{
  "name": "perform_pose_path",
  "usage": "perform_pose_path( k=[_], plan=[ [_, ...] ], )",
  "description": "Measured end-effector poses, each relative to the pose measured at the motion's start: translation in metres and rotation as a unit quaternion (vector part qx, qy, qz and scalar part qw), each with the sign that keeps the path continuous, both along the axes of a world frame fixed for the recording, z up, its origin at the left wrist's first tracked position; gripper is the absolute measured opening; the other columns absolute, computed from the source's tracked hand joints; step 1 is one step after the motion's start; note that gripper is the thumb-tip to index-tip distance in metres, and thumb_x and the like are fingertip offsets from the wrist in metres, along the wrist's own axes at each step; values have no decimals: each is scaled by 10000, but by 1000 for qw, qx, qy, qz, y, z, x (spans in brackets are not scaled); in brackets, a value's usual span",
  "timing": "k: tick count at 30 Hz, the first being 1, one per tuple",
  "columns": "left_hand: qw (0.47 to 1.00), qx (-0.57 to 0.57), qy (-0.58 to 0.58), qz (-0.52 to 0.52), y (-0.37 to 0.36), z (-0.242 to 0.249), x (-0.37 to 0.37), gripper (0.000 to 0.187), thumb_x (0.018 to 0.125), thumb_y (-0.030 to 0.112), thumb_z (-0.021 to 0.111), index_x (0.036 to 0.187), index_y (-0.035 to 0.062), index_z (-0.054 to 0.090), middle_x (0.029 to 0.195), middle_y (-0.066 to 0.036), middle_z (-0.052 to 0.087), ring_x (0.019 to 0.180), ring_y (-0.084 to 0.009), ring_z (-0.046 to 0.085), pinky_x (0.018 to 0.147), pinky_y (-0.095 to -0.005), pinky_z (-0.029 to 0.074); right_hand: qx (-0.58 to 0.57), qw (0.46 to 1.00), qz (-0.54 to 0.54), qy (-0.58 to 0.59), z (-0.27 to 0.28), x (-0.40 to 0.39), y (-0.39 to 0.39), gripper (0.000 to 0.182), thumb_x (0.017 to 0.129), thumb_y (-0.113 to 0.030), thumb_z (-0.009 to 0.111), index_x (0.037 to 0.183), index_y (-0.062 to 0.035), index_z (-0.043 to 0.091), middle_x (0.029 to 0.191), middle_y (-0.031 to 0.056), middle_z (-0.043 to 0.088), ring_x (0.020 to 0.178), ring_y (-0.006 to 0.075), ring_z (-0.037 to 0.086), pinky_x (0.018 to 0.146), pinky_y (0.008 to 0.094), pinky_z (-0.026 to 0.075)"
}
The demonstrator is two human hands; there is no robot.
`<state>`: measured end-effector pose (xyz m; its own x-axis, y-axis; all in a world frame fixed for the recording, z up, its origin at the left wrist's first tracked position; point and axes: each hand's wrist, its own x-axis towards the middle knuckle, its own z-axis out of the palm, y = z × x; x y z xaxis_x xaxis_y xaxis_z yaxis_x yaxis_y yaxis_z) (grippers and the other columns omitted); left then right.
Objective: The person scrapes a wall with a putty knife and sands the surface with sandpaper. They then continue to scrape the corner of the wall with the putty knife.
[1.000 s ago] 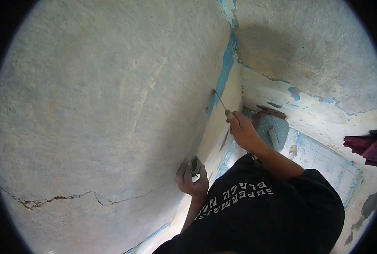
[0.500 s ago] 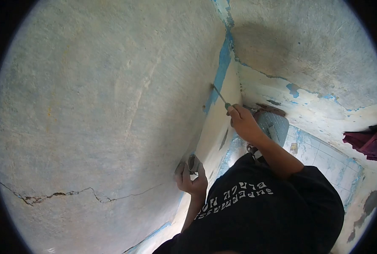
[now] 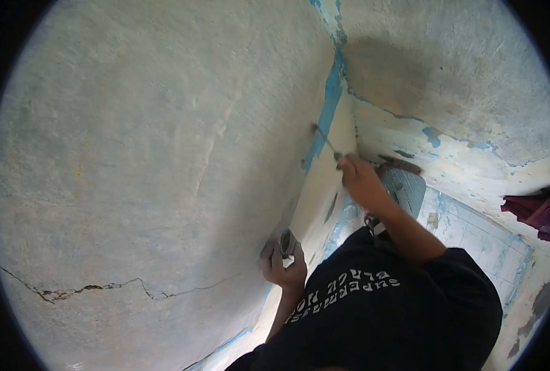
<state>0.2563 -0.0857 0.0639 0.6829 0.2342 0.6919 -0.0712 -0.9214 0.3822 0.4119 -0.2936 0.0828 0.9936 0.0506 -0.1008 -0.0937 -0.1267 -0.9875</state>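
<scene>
My right hand is closed around the green handle of a slim tool with a thin metal shaft, perhaps a scraper. The tool's blurred dark tip lies at the left edge of a strip of blue paint on the wall. Lower down, my left hand grips a short grey tube whose round, dark open end faces up. That hand is right beside the wall, its fingers wrapped round the tube's sides.
A jagged crack runs across the lower left wall. The adjoining wall has peeling paint. Beyond my right forearm is a grey patterned panel above the tiled floor. Dark red cloth hangs at the far right.
The right hand and tool have shifted slightly right and down in view, with the tip now blurred. The left hand still holds the tube; the whole scene has shifted slightly too.
</scene>
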Motion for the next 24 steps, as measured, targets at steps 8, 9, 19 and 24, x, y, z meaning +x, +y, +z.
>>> perform_pose_path(
  k=[8,9,19,24],
  plan=[
    [1000,17,-11,-2,1,1,0,374,674,128,861,1000,16,717,1037,-144,662,890,-330,666,748,-399,531,-2,997,19,77,4,1,-12,385,1037,-291,460,955,63,585,833,309,598,818,442,615,769,478,459],
    [1000,14,-5,-4,2,-1,0,371,676,128,860,998,13,716,1043,-142,661,891,-328,665,746,-397,533,7,1000,13,11,-20,0,-7,357,1045,-283,459,950,30,603,719,127,564,686,199,569,661,353,445],
    [1000,16,-11,-15,0,4,7,359,712,80,808,1037,-29,704,1056,-177,653,931,-339,671,796,-407,544,-33,999,-20,-16,-17,0,14,395,1045,-309,452,975,52,595,821,246,618,783,383,606,743,461,466],
    [1000,15,14,-13,1,2,0,379,720,105,831,1058,-11,708,1085,-167,650,919,-342,665,767,-405,536,-2,998,11,55,-8,-1,1,385,1041,-289,446,984,59,601,874,302,624,858,449,622,791,482,467]
  ],
)
